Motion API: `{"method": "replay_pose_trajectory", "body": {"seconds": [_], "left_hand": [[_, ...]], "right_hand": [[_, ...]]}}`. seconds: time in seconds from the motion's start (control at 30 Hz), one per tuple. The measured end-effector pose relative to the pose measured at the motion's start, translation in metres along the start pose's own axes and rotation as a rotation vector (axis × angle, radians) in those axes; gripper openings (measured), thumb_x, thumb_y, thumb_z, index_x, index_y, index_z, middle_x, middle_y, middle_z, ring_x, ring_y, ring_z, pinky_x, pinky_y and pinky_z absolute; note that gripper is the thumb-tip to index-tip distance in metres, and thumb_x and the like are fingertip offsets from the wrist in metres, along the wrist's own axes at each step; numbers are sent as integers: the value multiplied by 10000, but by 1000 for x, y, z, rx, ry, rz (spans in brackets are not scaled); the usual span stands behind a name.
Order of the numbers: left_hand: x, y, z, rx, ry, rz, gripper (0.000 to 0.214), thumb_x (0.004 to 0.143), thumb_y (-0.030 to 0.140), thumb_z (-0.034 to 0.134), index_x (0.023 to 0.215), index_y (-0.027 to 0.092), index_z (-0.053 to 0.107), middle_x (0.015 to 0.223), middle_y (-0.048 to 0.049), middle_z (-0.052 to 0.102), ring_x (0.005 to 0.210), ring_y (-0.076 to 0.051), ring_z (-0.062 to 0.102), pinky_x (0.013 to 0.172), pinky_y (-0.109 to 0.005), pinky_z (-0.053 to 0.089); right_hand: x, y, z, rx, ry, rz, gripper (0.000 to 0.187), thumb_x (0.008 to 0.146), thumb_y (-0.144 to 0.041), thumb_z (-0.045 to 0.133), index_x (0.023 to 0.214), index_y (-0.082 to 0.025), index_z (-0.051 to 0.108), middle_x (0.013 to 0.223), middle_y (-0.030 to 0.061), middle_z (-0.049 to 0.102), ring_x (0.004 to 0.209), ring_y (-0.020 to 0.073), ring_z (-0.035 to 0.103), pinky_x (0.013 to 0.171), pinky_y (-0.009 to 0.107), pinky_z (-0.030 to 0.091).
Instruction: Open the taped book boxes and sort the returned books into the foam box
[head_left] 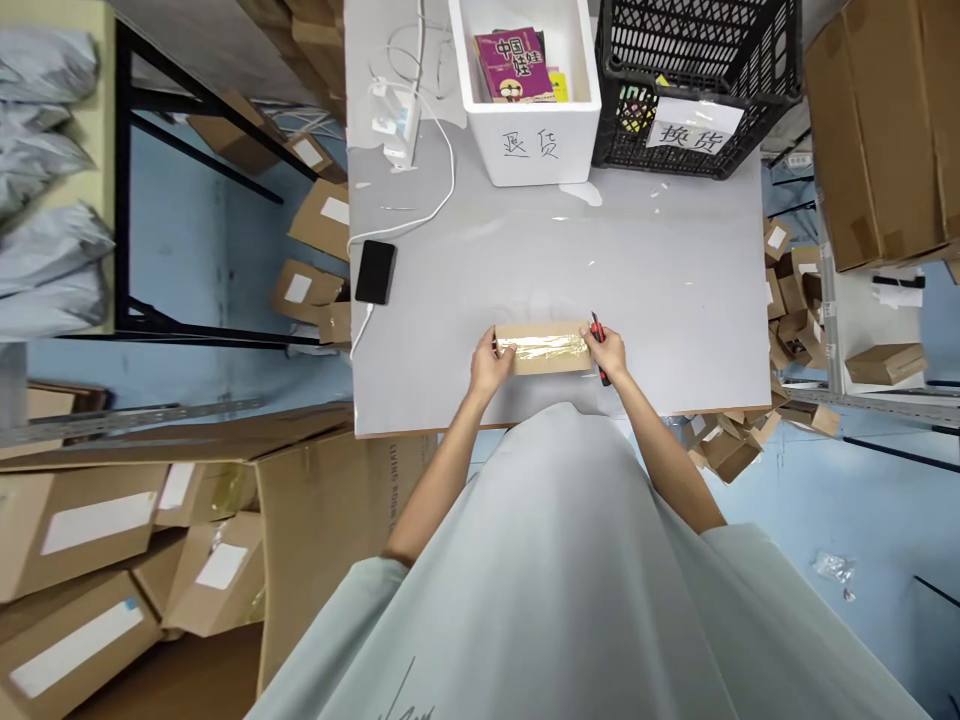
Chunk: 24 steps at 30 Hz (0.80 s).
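A small cardboard box (544,362) with shiny clear tape along its top lies level at the near part of the grey table (450,270). My left hand (491,364) is closed around its left end, the thumb resting on top. At the other end my right hand (606,352) grips the box with thumb and fingers. A red and black utility knife (598,330) is also held in that right hand, slanting along the box's right edge. I cannot tell whether its blade is out.
At the back stand a white foam bin (536,145) holding a purple booklet and a black plastic crate (611,130). A black phone (376,272) with a cable lies left, near a power strip (401,125). A large carton (330,530) of parcels stands at lower left.
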<state>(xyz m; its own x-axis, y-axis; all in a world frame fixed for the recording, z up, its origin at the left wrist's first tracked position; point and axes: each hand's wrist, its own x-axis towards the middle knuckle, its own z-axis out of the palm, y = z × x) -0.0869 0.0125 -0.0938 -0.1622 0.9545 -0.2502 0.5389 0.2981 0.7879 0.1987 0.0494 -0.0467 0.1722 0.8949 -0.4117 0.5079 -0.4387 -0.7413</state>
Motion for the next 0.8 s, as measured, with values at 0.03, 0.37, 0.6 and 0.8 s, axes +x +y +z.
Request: {"method": "replay_pose_trajectory", "body": {"seconds": [0.03, 0.37, 0.6, 0.8], "left_hand": [[1, 0, 1, -7, -5, -33, 769, 1006, 492, 668, 1669, 151, 477, 1494, -224, 696, 1249, -305, 747, 1103, -483, 602], [-16, 61, 10, 356, -90, 366, 592, 1067, 486, 596, 1590, 210, 573, 1712, -183, 512, 1658, -367, 391, 1377, -604, 304], [1, 90, 50, 463, -336, 492, 681, 1009, 512, 648, 1614, 217, 547, 1718, -182, 516, 1640, -400, 425, 1390, -665, 247], [12, 80, 44, 519, -309, 465, 657, 1020, 399, 595, 1639, 197, 508, 1697, -193, 538, 1610, -380, 478, 1380, -672, 284]], "right_hand": [[2, 2, 0, 42, -10, 14, 444, 896, -673, 679, 816, -240, 628, 702, -24, 582, 678, 182, 544, 669, 283, 473], [-38, 62, -14, 162, 14, -21, 462, 974, -594, 621, 1232, -213, 669, 1067, 85, 796, 957, 251, 731, 887, 351, 593], [-45, 68, 0, 29, -115, -74, 440, 1012, -521, 563, 1358, -250, 588, 1201, 98, 805, 1057, 317, 780, 990, 468, 607], [-36, 65, -2, 1, -120, -121, 409, 1033, -442, 555, 1381, -229, 585, 1292, 123, 791, 1166, 329, 774, 1020, 469, 608]]}}
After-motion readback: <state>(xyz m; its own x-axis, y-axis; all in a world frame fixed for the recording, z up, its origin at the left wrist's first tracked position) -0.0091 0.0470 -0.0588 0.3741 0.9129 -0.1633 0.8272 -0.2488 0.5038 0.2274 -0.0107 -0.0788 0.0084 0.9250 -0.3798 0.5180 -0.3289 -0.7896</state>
